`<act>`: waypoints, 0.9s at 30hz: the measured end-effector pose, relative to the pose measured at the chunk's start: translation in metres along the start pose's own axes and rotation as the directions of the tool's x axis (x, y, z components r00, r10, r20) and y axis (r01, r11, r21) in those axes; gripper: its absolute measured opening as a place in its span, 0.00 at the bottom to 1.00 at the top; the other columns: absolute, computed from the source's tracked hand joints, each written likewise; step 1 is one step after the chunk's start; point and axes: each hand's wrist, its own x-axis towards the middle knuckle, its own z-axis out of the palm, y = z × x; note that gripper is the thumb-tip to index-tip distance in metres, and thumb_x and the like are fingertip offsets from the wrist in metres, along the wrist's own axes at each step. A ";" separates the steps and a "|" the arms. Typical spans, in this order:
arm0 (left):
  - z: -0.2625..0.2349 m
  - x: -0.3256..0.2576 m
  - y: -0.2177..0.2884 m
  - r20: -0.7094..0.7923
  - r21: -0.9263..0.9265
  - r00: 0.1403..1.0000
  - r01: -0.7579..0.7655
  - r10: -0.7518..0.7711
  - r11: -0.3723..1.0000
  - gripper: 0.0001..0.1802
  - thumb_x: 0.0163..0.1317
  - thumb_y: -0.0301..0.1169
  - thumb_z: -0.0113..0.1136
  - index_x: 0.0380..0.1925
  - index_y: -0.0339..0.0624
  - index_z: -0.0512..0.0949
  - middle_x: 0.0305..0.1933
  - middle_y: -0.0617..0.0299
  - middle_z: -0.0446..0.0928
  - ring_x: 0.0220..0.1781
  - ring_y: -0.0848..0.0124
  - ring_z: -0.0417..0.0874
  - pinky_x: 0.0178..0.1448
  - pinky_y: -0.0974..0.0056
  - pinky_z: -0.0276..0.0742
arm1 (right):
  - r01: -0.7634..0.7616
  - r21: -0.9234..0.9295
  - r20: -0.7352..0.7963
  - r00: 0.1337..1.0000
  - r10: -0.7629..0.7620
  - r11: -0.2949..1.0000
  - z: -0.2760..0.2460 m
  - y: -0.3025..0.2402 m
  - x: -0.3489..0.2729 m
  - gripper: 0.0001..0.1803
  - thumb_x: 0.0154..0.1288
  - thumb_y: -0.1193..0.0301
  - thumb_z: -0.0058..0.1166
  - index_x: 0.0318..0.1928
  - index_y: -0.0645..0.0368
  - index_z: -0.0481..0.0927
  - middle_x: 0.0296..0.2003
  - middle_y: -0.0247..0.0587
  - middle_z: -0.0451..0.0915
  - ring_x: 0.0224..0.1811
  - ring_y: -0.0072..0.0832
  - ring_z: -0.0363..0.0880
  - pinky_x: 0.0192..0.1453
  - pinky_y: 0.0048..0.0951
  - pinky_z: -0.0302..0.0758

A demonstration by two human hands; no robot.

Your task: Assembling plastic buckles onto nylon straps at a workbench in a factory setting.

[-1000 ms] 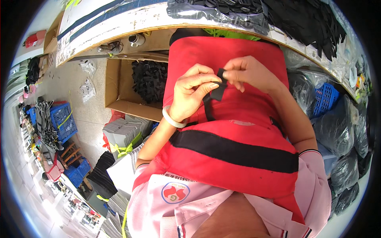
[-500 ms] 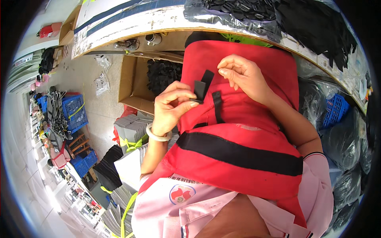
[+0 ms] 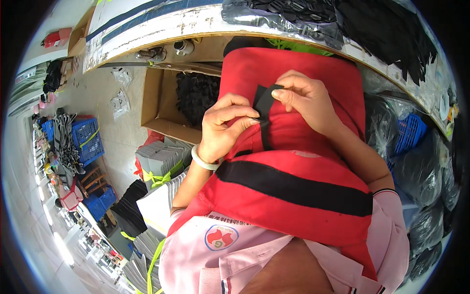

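Our left hand (image 3: 223,128) and right hand (image 3: 306,100) both pinch the black strap (image 3: 265,102) over the red bag (image 3: 293,161). Far left sits a brown carton (image 3: 159,105) of black pieces; nearer left lie grey bundles tied with yellow-green band (image 3: 159,164).

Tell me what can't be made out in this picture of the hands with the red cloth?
- Head view: the black strap runs under the left hand and right hand; their fingers hide its ends.
- The red fabric piece passes under the workbench edge, so its far end is hidden.
- Small black pieces in the cardboard box are too small to identify.

A garment workshop: worktable (image 3: 147,34), blue crates (image 3: 88,142), bundled stacks (image 3: 161,164)
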 end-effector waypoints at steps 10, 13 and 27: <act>0.001 -0.004 0.008 0.091 0.072 0.989 -0.126 0.119 0.989 0.10 0.48 0.14 0.66 0.31 0.37 0.84 0.36 0.60 0.78 0.37 0.69 0.80 0.41 0.67 0.78 | -0.258 0.200 0.141 0.962 0.233 0.945 -0.003 0.006 0.005 0.06 0.63 0.72 0.60 0.38 0.60 0.78 0.34 0.32 0.80 0.35 0.16 0.77 0.44 0.19 0.75; 0.001 -0.006 0.008 0.084 0.068 0.991 -0.110 0.104 0.992 0.10 0.48 0.14 0.66 0.31 0.37 0.84 0.36 0.60 0.77 0.37 0.69 0.80 0.41 0.68 0.78 | -0.244 0.195 0.138 0.966 0.220 0.950 -0.001 0.006 0.005 0.06 0.63 0.72 0.60 0.36 0.59 0.77 0.31 0.31 0.80 0.33 0.16 0.77 0.42 0.18 0.75; 0.004 -0.005 0.003 0.110 0.048 0.990 -0.095 0.089 0.994 0.11 0.47 0.13 0.65 0.31 0.37 0.83 0.37 0.60 0.77 0.39 0.69 0.80 0.44 0.67 0.77 | -0.129 0.141 0.076 0.990 0.119 0.982 -0.001 0.012 0.010 0.07 0.65 0.75 0.57 0.42 0.63 0.80 0.34 0.33 0.81 0.33 0.16 0.76 0.41 0.18 0.75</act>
